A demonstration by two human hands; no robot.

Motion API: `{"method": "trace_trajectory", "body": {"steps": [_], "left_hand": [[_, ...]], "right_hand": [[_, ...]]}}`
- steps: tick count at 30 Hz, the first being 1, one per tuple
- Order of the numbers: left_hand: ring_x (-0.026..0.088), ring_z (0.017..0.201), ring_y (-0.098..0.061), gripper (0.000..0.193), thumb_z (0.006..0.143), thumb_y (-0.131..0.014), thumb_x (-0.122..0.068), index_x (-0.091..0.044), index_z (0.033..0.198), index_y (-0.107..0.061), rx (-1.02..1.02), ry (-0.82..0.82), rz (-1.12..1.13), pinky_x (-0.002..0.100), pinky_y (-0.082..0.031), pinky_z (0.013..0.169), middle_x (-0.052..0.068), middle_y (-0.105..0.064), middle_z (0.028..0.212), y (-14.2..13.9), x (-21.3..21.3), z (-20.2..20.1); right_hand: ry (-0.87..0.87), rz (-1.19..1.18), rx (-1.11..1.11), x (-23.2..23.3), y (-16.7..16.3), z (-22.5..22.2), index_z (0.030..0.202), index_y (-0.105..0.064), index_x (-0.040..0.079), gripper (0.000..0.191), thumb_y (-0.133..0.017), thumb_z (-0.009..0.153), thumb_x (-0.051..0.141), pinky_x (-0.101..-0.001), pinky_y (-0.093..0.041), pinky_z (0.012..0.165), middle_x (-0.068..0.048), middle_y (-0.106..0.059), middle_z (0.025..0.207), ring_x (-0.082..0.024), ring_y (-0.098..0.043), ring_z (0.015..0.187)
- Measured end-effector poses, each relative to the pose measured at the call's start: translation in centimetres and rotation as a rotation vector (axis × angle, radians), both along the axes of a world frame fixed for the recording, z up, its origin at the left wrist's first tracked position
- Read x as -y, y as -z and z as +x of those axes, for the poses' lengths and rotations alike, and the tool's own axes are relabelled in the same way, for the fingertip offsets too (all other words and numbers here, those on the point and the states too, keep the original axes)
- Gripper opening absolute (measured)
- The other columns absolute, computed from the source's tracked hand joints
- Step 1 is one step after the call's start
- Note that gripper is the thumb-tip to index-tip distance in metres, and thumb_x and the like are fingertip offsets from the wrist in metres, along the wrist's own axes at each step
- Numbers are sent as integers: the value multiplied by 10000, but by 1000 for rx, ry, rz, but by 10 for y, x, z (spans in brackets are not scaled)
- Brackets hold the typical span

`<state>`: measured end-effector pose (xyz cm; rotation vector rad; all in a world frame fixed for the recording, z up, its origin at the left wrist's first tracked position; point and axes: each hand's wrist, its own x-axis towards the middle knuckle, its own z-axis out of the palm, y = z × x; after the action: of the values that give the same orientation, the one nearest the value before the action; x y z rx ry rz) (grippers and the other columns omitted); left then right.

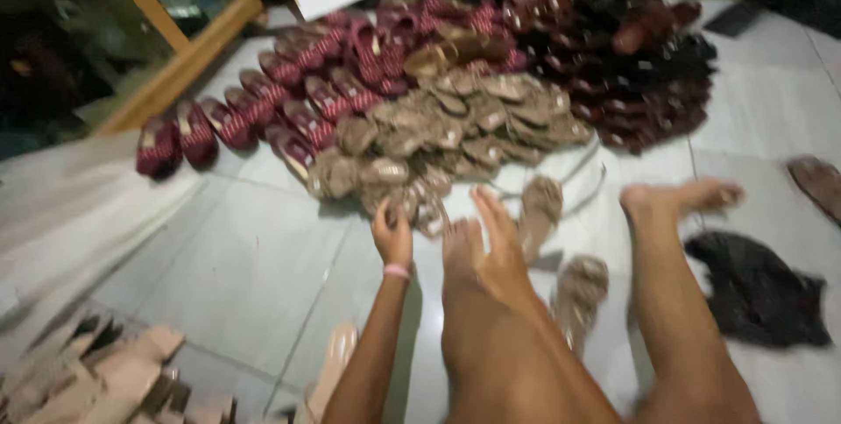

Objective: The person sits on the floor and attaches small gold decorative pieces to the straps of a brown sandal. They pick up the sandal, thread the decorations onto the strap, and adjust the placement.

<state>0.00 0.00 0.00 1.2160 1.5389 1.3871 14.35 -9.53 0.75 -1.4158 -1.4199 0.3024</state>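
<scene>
Scene: A person sits on a pale tiled floor [245, 275] with bare legs stretched out towards a large heap of sandals; the frame is blurred by motion.
Left hand: The left hand [392, 236], a pink band [397, 272] at its wrist, reaches to the near edge of the beige sandals [438, 135]. Its fingers are curled down and touch or nearly touch the closest pair, but the blur hides whether they have closed on anything.
Right hand: Out of the picture.
Beige sandals: Heaped in the middle of the pile, directly ahead of the person, with the nearest ones just beside the left hand.
Feet: One bare foot [482, 244] rests just right of the left hand, and the other foot [679, 198] lies further right.
Loose sandals: Two beige loose sandals [561, 249] lie on the floor between the legs, apart from the heap.
Maroon sandals: The maroon sandals [298, 100] are laid in rows left of and behind the beige ones.
Dark sandals: The dark brown sandals [648, 65] are piled at the back right.
Surroundings: A black cloth [762, 288] lies crumpled on the floor at right. Cardboard pieces [105, 380] are stacked at lower left, and a wooden frame [175, 56] slants across upper left.
</scene>
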Motion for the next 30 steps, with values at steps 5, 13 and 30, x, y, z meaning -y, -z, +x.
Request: {"method": "trace_trajectory", "body": {"steps": [5, 13, 30], "left_hand": [[353, 1266, -497, 515, 893, -735, -349, -123, 1346, -640, -227, -222, 200, 427, -417, 1062, 206, -564, 1334, 4, -44, -2], [416, 1344, -373, 665, 902, -747, -504, -234, 1481, -563, -234, -496, 10, 510, -342, 1131, 275, -419, 1403, 11, -120, -42], [442, 1185, -556, 1014, 845, -810, -174, -118, 1606, -142, 295, -856, -254, 434, -479, 1030, 346, -330, 1451, 33, -148, -40]], "right_hand": [[-90, -18, 252, -40, 22, -31, 1471, -485, 74, 641, -674, 904, 306, -532, -284, 1109, -240, -411, 1554, -415, -374, 1422], [-209, -399, 403, -70, 60, -53, 1443, -504, 81, 647, -695, 908, 389, -557, -246, 1107, -258, -499, 1409, -449, -399, 1309], [-523, -773, -1, -52, 84, -34, 1265, -671, 95, 429, -635, 935, 367, -349, -495, 1005, -123, -706, 1213, -275, -663, 1145]]}}
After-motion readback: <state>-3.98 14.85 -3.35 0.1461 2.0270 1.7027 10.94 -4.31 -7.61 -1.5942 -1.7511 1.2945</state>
